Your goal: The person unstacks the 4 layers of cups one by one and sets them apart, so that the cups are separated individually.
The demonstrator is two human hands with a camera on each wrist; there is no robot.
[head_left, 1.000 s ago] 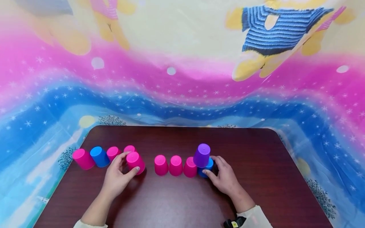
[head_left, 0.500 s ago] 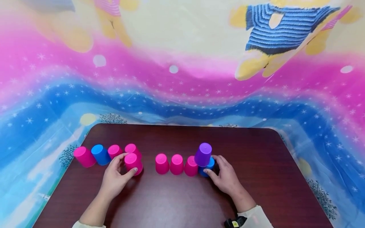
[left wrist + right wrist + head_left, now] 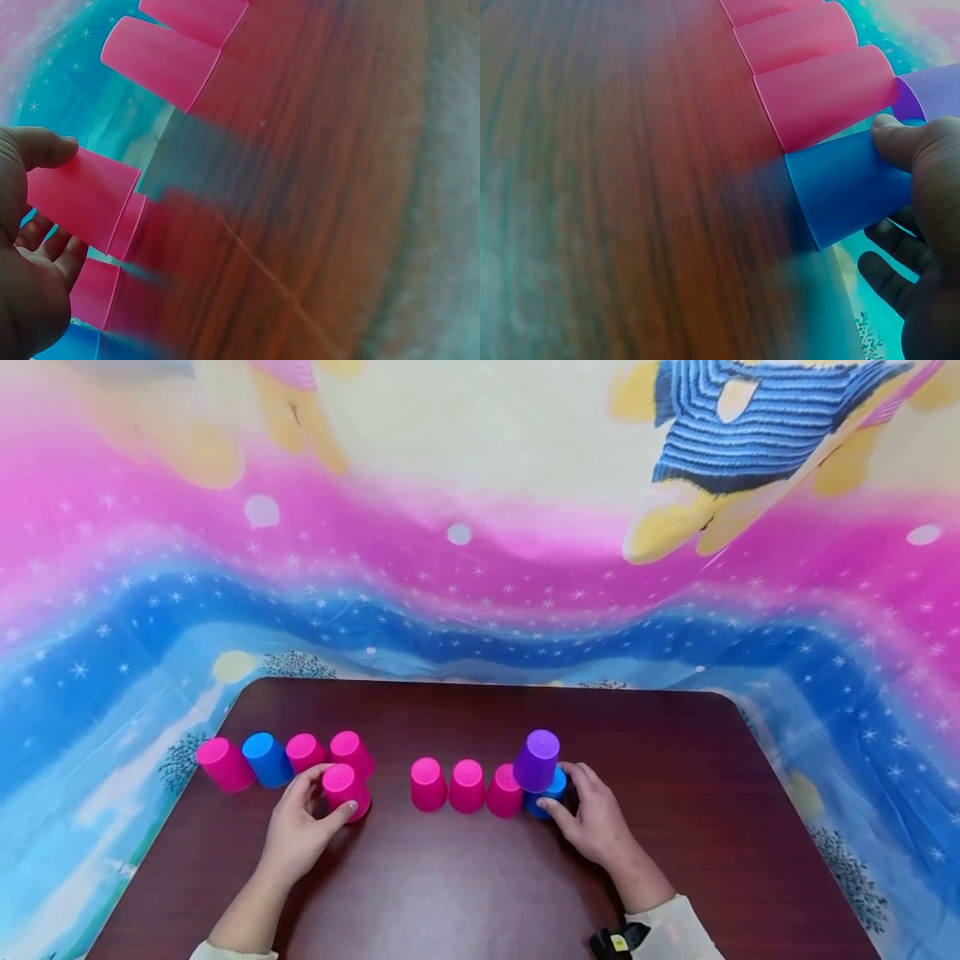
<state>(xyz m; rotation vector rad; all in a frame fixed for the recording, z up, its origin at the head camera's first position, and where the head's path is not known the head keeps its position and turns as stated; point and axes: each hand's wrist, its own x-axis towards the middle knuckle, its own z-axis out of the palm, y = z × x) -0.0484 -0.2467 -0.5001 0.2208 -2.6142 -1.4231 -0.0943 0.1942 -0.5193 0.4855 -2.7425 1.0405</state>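
Note:
In the head view my left hand (image 3: 296, 839) holds an upside-down pink cup (image 3: 345, 793) between thumb and fingers. This cup overlaps the pink cup (image 3: 351, 753) behind it; in the left wrist view the held cup (image 3: 86, 199) is close to the table. At the right, my right hand (image 3: 600, 822) pinches an upside-down blue cup (image 3: 551, 797), its thumb on the near side. A purple cup (image 3: 537, 760) rests upside down across the tops of that blue cup and the pink cup (image 3: 505, 793) beside it.
Two more upside-down pink cups, a left one (image 3: 428, 787) and a right one (image 3: 467, 789), continue the right-hand row. Toward the table's left edge stand a pink cup (image 3: 225, 766), a blue cup (image 3: 267, 760) and another pink cup (image 3: 305, 752). A patterned cloth (image 3: 480, 568) hangs behind the table (image 3: 465, 885).
My left hand has moved the pink cup slightly left, showing more of the pink cup behind it. My right hand stays on the blue cup, and the head view has tilted slightly down.

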